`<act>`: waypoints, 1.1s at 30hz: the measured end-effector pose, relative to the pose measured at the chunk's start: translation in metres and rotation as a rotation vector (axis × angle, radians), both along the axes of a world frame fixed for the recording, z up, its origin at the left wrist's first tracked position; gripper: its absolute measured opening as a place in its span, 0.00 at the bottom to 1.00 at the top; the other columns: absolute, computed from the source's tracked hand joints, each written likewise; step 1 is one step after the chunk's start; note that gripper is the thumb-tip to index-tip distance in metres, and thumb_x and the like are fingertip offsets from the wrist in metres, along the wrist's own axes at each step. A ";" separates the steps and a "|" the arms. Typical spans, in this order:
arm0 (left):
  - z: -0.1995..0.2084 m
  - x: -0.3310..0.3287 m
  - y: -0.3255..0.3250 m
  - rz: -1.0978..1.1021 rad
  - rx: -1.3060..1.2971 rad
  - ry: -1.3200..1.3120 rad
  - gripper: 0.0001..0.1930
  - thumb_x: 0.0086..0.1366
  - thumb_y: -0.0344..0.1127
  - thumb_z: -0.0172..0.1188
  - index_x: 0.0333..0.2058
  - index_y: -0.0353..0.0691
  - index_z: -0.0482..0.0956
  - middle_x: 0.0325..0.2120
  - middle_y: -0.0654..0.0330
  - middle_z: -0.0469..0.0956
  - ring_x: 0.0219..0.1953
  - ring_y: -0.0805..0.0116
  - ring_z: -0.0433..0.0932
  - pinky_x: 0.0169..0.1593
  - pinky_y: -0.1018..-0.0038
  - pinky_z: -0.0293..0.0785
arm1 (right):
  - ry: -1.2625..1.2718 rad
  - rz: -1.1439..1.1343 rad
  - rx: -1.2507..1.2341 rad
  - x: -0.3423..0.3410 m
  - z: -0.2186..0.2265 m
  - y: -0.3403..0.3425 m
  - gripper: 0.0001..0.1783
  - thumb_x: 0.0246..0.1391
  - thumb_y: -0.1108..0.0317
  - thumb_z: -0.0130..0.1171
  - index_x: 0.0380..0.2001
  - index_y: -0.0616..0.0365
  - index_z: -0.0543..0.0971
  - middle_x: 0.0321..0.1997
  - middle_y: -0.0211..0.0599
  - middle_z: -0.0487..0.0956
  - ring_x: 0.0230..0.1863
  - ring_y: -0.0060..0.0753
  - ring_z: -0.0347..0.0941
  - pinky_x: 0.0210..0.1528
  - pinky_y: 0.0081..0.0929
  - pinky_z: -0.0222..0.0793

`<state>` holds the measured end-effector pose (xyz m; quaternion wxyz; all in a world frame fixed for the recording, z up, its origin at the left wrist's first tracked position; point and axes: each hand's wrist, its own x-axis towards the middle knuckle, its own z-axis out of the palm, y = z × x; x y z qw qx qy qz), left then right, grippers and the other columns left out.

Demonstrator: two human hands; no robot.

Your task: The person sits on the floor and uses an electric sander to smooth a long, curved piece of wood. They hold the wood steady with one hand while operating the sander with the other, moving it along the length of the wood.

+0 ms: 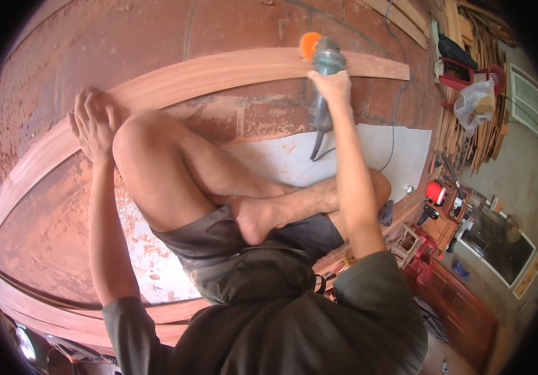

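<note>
A long reddish wooden board lies across the floor in front of my crossed legs, bent into an arc by the lens. On its left part rests my left hand, fingers stretched out over the wood beside my knee. Over the board's right part, my right hand is wrapped round the body of a teal and dark angle grinder. The grinder's orange disc is at the board's far edge; whether it touches the wood I cannot tell. Its cord leaves the lower end of the body.
Reddish wood dust covers the tiled floor. A pale sheet lies under my legs, and a dark cord runs across it. More boards lie behind me at left. Stacked timber, red plastic chairs and tools stand at the right.
</note>
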<state>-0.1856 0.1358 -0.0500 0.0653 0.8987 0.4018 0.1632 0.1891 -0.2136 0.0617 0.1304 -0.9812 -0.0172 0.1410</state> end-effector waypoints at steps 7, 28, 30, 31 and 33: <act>-0.004 -0.007 0.000 0.023 0.023 -0.003 0.25 0.72 0.52 0.50 0.63 0.53 0.66 0.68 0.63 0.63 0.72 0.64 0.61 0.77 0.55 0.47 | 0.012 0.132 -0.043 -0.041 0.013 0.025 0.43 0.36 0.53 0.76 0.53 0.68 0.75 0.52 0.65 0.82 0.56 0.58 0.80 0.60 0.42 0.76; 0.006 0.002 -0.003 0.002 0.000 0.004 0.22 0.72 0.51 0.50 0.62 0.54 0.68 0.66 0.65 0.65 0.72 0.66 0.60 0.76 0.54 0.46 | 0.012 -0.027 0.026 0.006 0.004 -0.006 0.34 0.35 0.53 0.76 0.45 0.64 0.83 0.48 0.59 0.84 0.51 0.53 0.83 0.57 0.40 0.77; 0.006 0.000 -0.002 0.007 0.007 0.018 0.22 0.72 0.52 0.50 0.62 0.55 0.68 0.66 0.65 0.65 0.72 0.66 0.60 0.76 0.55 0.46 | 0.018 0.005 0.074 -0.024 0.006 0.011 0.36 0.35 0.53 0.76 0.47 0.65 0.81 0.49 0.60 0.84 0.53 0.54 0.82 0.58 0.42 0.77; 0.006 0.000 -0.001 0.008 0.006 0.015 0.22 0.72 0.51 0.50 0.62 0.55 0.68 0.66 0.65 0.65 0.72 0.66 0.60 0.76 0.54 0.46 | -0.004 0.015 0.047 -0.035 0.002 0.016 0.38 0.35 0.53 0.76 0.49 0.66 0.79 0.50 0.60 0.84 0.54 0.55 0.82 0.59 0.42 0.76; 0.004 -0.002 -0.001 0.008 0.003 0.009 0.22 0.72 0.51 0.50 0.62 0.55 0.69 0.66 0.65 0.66 0.72 0.66 0.60 0.76 0.54 0.46 | 0.012 0.044 0.007 -0.054 0.008 0.031 0.43 0.36 0.53 0.76 0.53 0.70 0.75 0.51 0.64 0.82 0.55 0.58 0.80 0.60 0.43 0.75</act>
